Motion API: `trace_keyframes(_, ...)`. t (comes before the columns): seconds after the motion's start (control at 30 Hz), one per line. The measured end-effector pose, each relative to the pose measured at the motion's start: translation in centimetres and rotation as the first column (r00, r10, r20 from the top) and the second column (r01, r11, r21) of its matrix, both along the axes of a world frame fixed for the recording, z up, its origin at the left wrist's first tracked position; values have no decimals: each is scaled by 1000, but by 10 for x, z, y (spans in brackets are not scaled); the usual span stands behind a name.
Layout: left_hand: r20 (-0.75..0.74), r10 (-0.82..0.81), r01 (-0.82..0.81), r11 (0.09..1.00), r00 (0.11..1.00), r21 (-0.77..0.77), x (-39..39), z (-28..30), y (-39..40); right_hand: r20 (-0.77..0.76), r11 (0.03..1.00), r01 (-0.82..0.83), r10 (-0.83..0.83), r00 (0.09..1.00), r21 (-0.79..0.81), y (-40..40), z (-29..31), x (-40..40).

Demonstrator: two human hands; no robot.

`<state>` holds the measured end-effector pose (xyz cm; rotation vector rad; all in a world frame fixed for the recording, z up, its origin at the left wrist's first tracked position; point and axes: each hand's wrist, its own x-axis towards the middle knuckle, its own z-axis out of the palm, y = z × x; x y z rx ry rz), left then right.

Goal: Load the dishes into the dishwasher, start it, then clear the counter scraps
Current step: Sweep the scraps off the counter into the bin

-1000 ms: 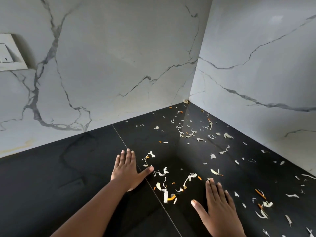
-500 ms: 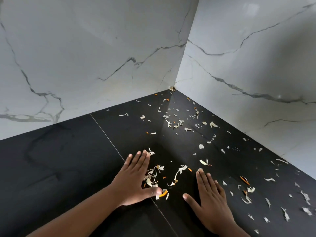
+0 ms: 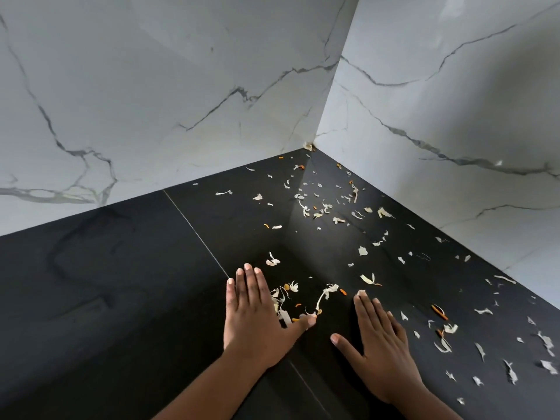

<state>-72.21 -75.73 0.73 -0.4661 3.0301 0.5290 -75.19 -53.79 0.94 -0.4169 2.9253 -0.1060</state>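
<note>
On black counter (image 3: 121, 298): left hand (image 3: 257, 316) and right hand (image 3: 381, 341), fingers flat, released, bracketing a small pile of scraps (image 3: 291, 301); more scattered toward corner. Advice: sweep palms together, low, gathering strays

Two white marble-look wall panels (image 3: 157, 95) with grey veining are seen filling the upper half of the frame. They are joined in an inside corner (image 3: 313, 144) right of centre near the middle of the frame. Below them a glossy black countertop (image 3: 100, 283) is spread across the lower half. It is crossed by a thin pale seam (image 3: 194, 228) running diagonally from the left wall toward the lower centre. Soft light is reflected as a pale patch on the counter below the corner.
</note>
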Motion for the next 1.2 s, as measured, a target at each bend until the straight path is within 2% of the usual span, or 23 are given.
trace_keyframes(0.1, -35, -26, 31, 987, 999, 155, -14, 11, -9, -24, 1000, 4, -4, 1000, -18, 1, 1, -1)
trace_keyframes(0.13, -72, -51, 62, 985, 996, 160, -22, 17, -21, -26, 1000, 5, -6, 1000, -21, 0, 2, -2)
trace_keyframes(0.2, -154, -121, 135, 987, 981, 86, -42, 27, -54, -33, 1000, -3, 3, 999, -13, -1, 3, -3)
trace_keyframes(0.27, -175, -170, 177, 984, 970, 24, -68, 29, -100, -54, 1000, 5, -6, 999, -20, -3, 1, -4)
trace_keyframes(0.33, -130, -180, 178, 984, 975, -26, -96, 26, -145, -54, 1000, 15, -16, 998, -15, -3, -1, -5)
trace_keyframes(0.4, -63, -186, 179, 978, 981, -103, -120, 22, -183, 50, 999, 51, -51, 997, -6, -2, -1, -3)
trace_keyframes(0.63, 90, -205, 218, 956, 975, -193, -179, 19, -249, -32, 1000, 22, -22, 999, 3, 0, -8, -8)
trace_keyframes(0.77, 153, -196, 226, 951, 969, -213, -197, 11, -250, -61, 1000, 5, -6, 998, -24, 2, -15, -10)
trace_keyframes(0.87, 128, -204, 227, 952, 971, -205, -200, 6, -226, -21, 1000, 12, -13, 1000, -16, 2, -14, -10)
trace_keyframes(0.97, 102, -337, 349, 925, 936, -151, -185, 4, -185, 14, 1000, 22, -22, 1000, 22, -2, -3, -13)
trace_keyframes(1.0, 94, -399, 409, 901, 912, -142, -176, 4, -169, -22, 1000, -1, 2, 1000, 26, -2, -2, -13)
trace_keyframes(1.1, 68, -551, 555, 823, 832, -124, -133, 7, -124, 23, 999, 8, -9, 1000, 31, -2, 3, -10)
trace_keyframes(1.2, 44, -626, 627, 778, 779, -45, -84, 16, -89, 6, 1000, 10, -10, 1000, -1, -2, 4, -6)
